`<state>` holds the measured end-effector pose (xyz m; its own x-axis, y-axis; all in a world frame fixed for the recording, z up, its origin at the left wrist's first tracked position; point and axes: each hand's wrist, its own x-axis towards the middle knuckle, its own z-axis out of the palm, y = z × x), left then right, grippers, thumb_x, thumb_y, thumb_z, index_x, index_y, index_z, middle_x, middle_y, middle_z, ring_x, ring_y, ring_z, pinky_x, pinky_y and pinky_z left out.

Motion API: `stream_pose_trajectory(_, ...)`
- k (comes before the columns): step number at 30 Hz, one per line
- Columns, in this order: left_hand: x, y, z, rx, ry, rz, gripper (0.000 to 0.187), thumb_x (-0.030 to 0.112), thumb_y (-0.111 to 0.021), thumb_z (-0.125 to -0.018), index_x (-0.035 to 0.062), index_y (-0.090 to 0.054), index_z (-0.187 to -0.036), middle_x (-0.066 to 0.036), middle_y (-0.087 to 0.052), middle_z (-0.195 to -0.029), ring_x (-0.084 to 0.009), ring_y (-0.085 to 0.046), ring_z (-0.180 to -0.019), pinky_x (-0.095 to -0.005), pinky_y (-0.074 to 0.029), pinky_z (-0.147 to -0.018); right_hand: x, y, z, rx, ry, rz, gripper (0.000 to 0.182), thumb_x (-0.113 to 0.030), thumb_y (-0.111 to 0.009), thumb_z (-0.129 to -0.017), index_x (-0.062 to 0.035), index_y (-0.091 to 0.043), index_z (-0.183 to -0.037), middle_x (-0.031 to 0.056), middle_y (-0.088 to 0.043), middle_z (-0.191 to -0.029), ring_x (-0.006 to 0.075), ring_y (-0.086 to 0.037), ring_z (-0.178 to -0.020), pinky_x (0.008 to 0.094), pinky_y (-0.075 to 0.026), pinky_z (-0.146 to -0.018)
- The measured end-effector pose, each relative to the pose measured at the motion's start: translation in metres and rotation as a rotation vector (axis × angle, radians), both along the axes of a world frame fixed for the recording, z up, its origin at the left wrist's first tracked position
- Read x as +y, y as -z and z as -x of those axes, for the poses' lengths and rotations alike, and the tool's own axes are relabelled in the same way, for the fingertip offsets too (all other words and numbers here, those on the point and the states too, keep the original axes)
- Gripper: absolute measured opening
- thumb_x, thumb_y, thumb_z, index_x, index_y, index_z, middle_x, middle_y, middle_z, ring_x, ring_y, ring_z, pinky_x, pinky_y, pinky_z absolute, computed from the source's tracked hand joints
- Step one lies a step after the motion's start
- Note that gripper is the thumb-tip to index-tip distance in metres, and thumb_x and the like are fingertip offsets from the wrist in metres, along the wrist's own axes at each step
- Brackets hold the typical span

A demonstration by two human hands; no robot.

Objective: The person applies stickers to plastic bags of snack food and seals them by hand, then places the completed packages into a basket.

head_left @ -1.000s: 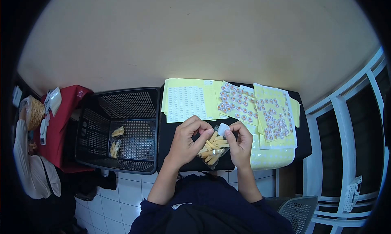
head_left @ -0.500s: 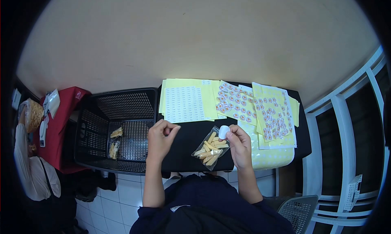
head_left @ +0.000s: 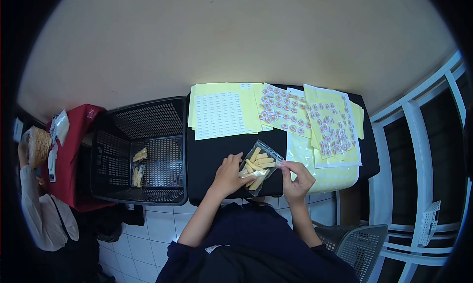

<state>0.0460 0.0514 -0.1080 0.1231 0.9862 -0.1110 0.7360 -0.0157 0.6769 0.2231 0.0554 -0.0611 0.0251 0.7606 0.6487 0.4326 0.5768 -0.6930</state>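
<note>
A clear plastic bag of pale yellow snack sticks [head_left: 261, 160] lies tilted on the black-covered table, near its front edge. My left hand [head_left: 228, 177] grips the bag's left side, thumb over its lower part and fingers along the edge. At the bag's right corner my right hand [head_left: 298, 180] is closed in a pinch, with a small whitish sticker [head_left: 279, 163] at the fingertips, seen nearly edge-on. Beyond the bag lies a sheet of small printed labels [head_left: 219, 115] on yellow backing. Sheets of round orange-and-white stickers [head_left: 286, 110] overlap to its right.
A black plastic crate [head_left: 160, 196] stands left of the table, holding a few snack bags [head_left: 138, 176]. Further left, another person's sleeve [head_left: 32, 189] shows beside a red-covered table [head_left: 74, 159]. A grey chair [head_left: 364, 243] is at my right, near white railings [head_left: 419, 150].
My left hand has moved right and down onto the bag. My right hand has shifted slightly right and lower, and the white sticker has turned from face-on to nearly edge-on.
</note>
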Motion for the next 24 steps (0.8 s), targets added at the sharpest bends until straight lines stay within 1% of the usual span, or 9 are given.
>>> stream_pose_trajectory(1,0.002,-0.001,0.0,0.002,0.007,0.001,0.078,0.039,-0.072,-0.063,-0.0025,-0.038,-0.12,-0.015,-0.048,-0.103,-0.0267,-0.047,-0.095,-0.032,-0.04,-0.081,-0.001,-0.005,0.0,-0.049,0.001,-0.078,0.014,0.005,-0.065,-0.066,-0.002,-0.062,-0.079,0.0113,-0.062,-0.077,0.0215,-0.061,-0.064,0.0252,-0.048,-0.058)
stream_pose_trajectory(3,0.007,-0.005,0.0,-0.089,0.062,0.218,0.071,0.037,-0.074,-0.061,-0.0013,-0.043,-0.113,-0.014,-0.048,-0.101,-0.0251,-0.05,-0.092,-0.0293,-0.041,-0.08,-0.001,-0.01,0.0,-0.066,-0.012,-0.138,0.015,0.005,-0.065,-0.066,-0.0021,-0.062,-0.079,0.0107,-0.062,-0.077,0.0211,-0.061,-0.066,0.0258,-0.048,-0.058)
stream_pose_trajectory(7,0.005,-0.009,0.0,-0.139,0.11,0.248,0.061,0.03,-0.074,-0.064,-0.0014,-0.043,-0.106,-0.013,-0.048,-0.099,-0.0202,-0.051,-0.092,-0.0278,-0.04,-0.081,-0.003,-0.008,0.0,-0.108,-0.069,-0.206,0.017,0.005,-0.064,-0.067,-0.0023,-0.06,-0.082,0.0122,-0.062,-0.077,0.0229,-0.061,-0.07,0.0278,-0.049,-0.061)
stream_pose_trajectory(9,0.001,0.004,0.0,-0.563,0.022,0.186,0.053,0.022,-0.072,-0.068,-0.0006,-0.04,-0.104,-0.011,-0.049,-0.102,-0.0152,-0.049,-0.097,-0.0266,-0.04,-0.083,-0.002,-0.009,0.002,-0.125,-0.063,-0.205,0.018,0.005,-0.065,-0.065,-0.0026,-0.061,-0.08,0.011,-0.062,-0.077,0.0225,-0.061,-0.071,0.028,-0.049,-0.062)
stream_pose_trajectory(10,-0.001,0.006,-0.001,-0.563,0.021,0.185,0.053,0.022,-0.072,-0.068,-0.0006,-0.04,-0.104,-0.011,-0.049,-0.102,-0.0152,-0.049,-0.097,-0.0266,-0.04,-0.083,-0.002,-0.01,0.003,-0.142,-0.059,-0.205,0.019,0.005,-0.066,-0.062,-0.0028,-0.062,-0.078,0.0097,-0.063,-0.078,0.022,-0.061,-0.072,0.0282,-0.048,-0.062)
stream_pose_trajectory(12,-0.003,0.003,-0.006,-1.07,0.048,0.198,0.055,0.016,-0.07,-0.07,-0.001,-0.036,-0.11,-0.009,-0.049,-0.104,-0.0124,-0.047,-0.099,-0.026,-0.04,-0.085,-0.001,-0.01,0.004,-0.157,-0.109,-0.174,0.019,0.004,-0.066,-0.062,-0.0038,-0.063,-0.078,0.0089,-0.063,-0.078,0.0217,-0.061,-0.075,0.0294,-0.047,-0.066)
stream_pose_trajectory(14,-0.005,-0.007,-0.004,-1.083,0.096,0.23,0.054,0.014,-0.07,-0.07,-0.0007,-0.037,-0.11,-0.008,-0.05,-0.103,-0.012,-0.048,-0.098,-0.0259,-0.039,-0.085,0.003,-0.012,0.003,-0.174,-0.159,-0.142,0.019,0.003,-0.066,-0.061,-0.0049,-0.063,-0.078,0.0081,-0.063,-0.079,0.0214,-0.061,-0.079,0.0307,-0.047,-0.069)
stream_pose_trajectory(17,-0.005,-0.022,0.006,-1.077,0.168,0.326,0.055,0.012,-0.07,-0.069,-0.0011,-0.038,-0.111,-0.008,-0.051,-0.103,-0.012,-0.049,-0.098,-0.0258,-0.039,-0.085,0.01,-0.016,-0.002,-0.268,-0.39,0.036,0.019,0.002,-0.065,-0.063,-0.0103,-0.065,-0.077,0.0032,-0.065,-0.08,0.0205,-0.059,-0.091,0.0355,-0.041,-0.081)
stream_pose_trajectory(24,-0.002,-0.022,0.016,-1.054,0.333,0.413,0.052,0.012,-0.07,-0.069,0.001,-0.041,-0.11,-0.009,-0.052,-0.104,-0.013,-0.049,-0.099,-0.0263,-0.036,-0.089,0.013,-0.022,-0.007,-0.377,-0.507,0.082,0.019,-0.002,-0.067,-0.062,-0.0122,-0.066,-0.078,0.0032,-0.065,-0.081,0.0196,-0.057,-0.097,0.0379,-0.037,-0.084)
